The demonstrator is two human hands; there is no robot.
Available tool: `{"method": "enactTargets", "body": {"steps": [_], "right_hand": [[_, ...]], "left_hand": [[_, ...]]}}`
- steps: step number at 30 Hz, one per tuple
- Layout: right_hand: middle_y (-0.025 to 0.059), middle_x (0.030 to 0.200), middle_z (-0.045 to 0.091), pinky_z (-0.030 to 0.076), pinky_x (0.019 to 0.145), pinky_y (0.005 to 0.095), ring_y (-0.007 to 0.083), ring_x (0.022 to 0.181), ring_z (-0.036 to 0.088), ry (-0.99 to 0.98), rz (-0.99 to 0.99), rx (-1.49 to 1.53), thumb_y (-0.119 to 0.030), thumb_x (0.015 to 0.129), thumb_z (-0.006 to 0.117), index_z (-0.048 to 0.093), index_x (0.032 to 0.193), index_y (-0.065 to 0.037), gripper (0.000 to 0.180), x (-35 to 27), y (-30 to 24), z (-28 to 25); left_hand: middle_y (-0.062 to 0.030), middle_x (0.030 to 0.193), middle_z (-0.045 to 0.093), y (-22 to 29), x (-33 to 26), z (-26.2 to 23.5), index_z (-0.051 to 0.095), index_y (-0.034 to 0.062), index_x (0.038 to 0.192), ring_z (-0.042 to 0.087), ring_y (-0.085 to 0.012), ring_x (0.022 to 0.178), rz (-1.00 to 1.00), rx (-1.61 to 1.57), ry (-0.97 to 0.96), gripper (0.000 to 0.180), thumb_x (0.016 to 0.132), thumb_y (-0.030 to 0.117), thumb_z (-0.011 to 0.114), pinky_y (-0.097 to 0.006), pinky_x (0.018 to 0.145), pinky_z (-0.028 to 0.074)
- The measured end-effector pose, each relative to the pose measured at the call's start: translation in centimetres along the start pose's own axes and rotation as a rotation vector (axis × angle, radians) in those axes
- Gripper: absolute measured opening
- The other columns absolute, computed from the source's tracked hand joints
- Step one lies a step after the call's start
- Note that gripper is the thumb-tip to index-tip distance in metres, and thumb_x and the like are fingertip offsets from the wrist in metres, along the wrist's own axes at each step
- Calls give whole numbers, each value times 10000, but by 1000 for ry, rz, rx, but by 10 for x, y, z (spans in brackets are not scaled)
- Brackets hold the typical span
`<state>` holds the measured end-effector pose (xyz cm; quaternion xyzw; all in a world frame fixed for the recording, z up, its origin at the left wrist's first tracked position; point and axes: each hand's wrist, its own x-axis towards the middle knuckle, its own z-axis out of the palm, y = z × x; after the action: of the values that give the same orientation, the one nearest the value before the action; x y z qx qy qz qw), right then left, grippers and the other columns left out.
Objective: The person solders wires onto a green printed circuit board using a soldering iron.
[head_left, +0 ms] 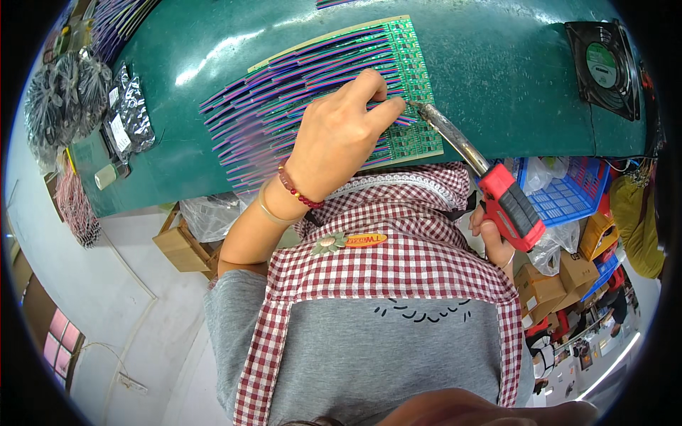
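Observation:
A panel of green circuit boards (414, 64) lies on the table, with rows of thin blue, red and black wires (249, 106) running off it to the left. My left hand (341, 135) is over the panel, its thumb and forefinger pinched on wires near the solder pads. In my right hand (494, 243) is a red and black soldering iron (506, 204), held by its handle near the table's front edge. Its tip points up and left, next to my left fingertips. Whether it touches a pad, I cannot tell.
A black cooling fan (602, 67) is on the green table (511, 78) at the far right. Bagged black parts (128, 117) and wire bundles (77, 202) are at the left. Below the table's right side are a blue crate (561, 195) and cardboard boxes (547, 287).

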<state>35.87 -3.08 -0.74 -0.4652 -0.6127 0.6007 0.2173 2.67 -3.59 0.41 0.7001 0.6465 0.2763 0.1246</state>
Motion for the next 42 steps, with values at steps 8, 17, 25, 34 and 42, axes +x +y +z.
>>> {"method": "enactTargets", "body": {"steps": [8, 17, 25, 34, 42], "right_hand": [[74, 761, 595, 465, 636, 306, 161, 658, 559, -73, -71, -28, -265, 849, 655, 558, 1149, 21, 425, 2, 6, -3], [67, 704, 518, 432, 602, 307, 138, 595, 478, -118, -29, 45, -376, 910, 633, 448, 1260, 36, 571, 2, -1, -5], [49, 746, 630, 456, 599, 275, 145, 656, 586, -29, -31, -35, -186, 817, 679, 667, 935, 16, 234, 5, -7, 4], [76, 749, 527, 434, 618, 310, 138, 628, 481, -164, -40, -20, -355, 912, 636, 457, 1254, 23, 541, 4, -1, -5], [71, 742, 520, 434, 617, 311, 136, 624, 479, -154, -33, 3, -338, 914, 635, 460, 1239, 23, 516, 0, 3, -3]], "left_hand": [[-34, 845, 557, 0, -2, 3, 695, 100, 914, 595, -156, 650, -6, -3, 7, 271, 677, -27, 671, -295, 553, 507], [-40, 832, 542, 2, -3, 5, 699, 83, 912, 578, -150, 624, -23, -20, 35, 239, 696, -18, 689, -294, 534, 490], [-41, 840, 540, 2, -5, 7, 698, 89, 910, 562, -149, 615, -18, -7, 43, 227, 706, -10, 704, -293, 526, 484], [-40, 840, 549, 1, -2, 5, 697, 93, 903, 581, -148, 633, -4, 10, 42, 223, 703, -5, 704, -291, 533, 491], [-60, 866, 534, 3, -3, 2, 648, 81, 926, 617, -208, 748, -10, 15, -21, 208, 731, 21, 611, -328, 587, 513]]}}
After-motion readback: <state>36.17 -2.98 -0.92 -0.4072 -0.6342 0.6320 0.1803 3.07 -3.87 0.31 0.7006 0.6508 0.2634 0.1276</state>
